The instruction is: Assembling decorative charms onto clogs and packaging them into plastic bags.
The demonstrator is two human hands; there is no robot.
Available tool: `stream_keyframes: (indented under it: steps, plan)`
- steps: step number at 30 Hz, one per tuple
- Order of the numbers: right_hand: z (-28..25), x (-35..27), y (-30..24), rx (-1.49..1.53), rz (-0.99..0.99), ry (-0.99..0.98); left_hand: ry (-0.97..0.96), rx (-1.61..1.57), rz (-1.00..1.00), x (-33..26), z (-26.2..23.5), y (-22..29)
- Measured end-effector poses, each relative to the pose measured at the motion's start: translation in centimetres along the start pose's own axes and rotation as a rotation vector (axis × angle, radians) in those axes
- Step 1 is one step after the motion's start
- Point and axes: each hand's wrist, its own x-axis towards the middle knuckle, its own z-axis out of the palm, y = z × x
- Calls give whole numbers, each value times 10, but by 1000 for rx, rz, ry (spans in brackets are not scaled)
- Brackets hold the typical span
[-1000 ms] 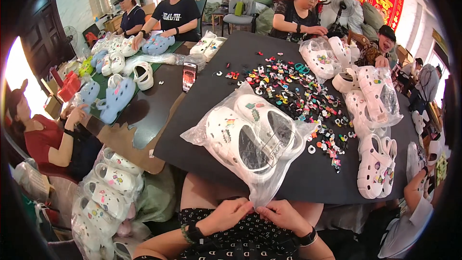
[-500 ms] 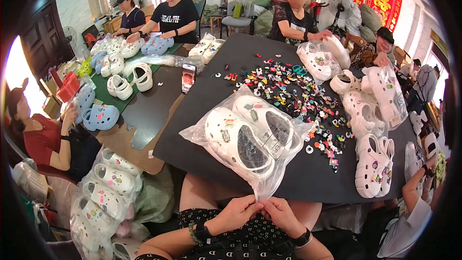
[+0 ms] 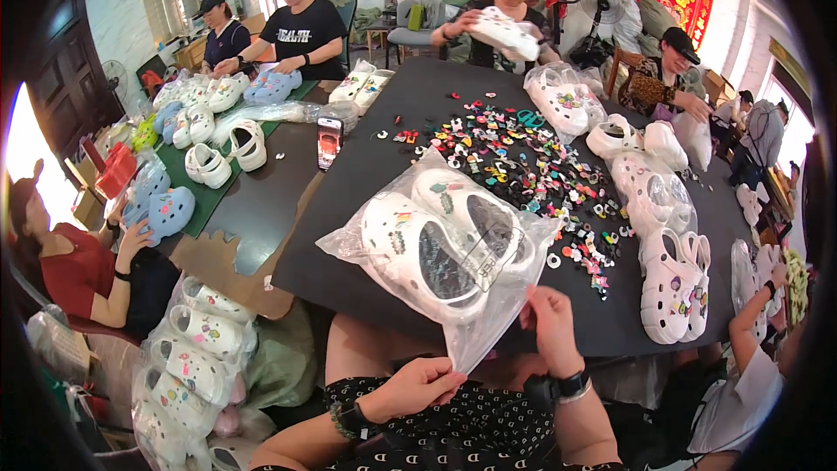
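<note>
A clear plastic bag [image 3: 488, 318] lies on the near edge of the black table, its opening end hanging toward my lap. Inside it is a pair of white clogs [image 3: 390, 244] with colourful charms, toes pointing away from me. My left hand [image 3: 417, 391] is closed, pinching the bag's lowest corner between thumb and fingers. Higher up on the right, my right hand [image 3: 551, 324] is closed on the bag's edge, thumb uppermost. The plastic is stretched flat between both hands.
Loose shoe charms [image 3: 523, 161] are spread behind the bag. More white clogs [image 3: 671, 288] line the right side. A phone [image 3: 330, 144] stands at the left table edge. Bagged clogs [image 3: 196, 358] are piled at lower left. Several co-workers sit around, one holding a white clog [image 3: 504, 32].
My right hand has moved up and right along the bag's edge, away from my left hand. The bag's gathered end is now spread out. A co-worker opposite has lifted white clogs.
</note>
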Motion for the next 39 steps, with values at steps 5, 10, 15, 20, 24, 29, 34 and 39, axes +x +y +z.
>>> stream_keyframes:
  steps: [5,10,15,20,24,29,34,39]
  plan:
    - [-37,50,-3,-26,-61,172,-78,111,-109,-24,-14,6]
    - [-68,71,-5,-26,-74,273,-91,206,-187,-38,-33,4]
    - [-71,59,-13,-33,20,269,19,683,31,-38,-45,11]
    - [-55,14,-17,-313,139,8,549,836,370,-31,-34,68]
    - [-25,-16,-30,-317,133,-285,699,1349,851,3,-21,88]
    - [-11,-24,-22,-338,67,-362,667,1592,785,39,-11,77]
    - [-7,-28,-29,-371,64,-350,686,1334,1027,51,-20,75]
    - [25,-17,-46,-614,-705,-196,839,946,1161,48,-17,92]
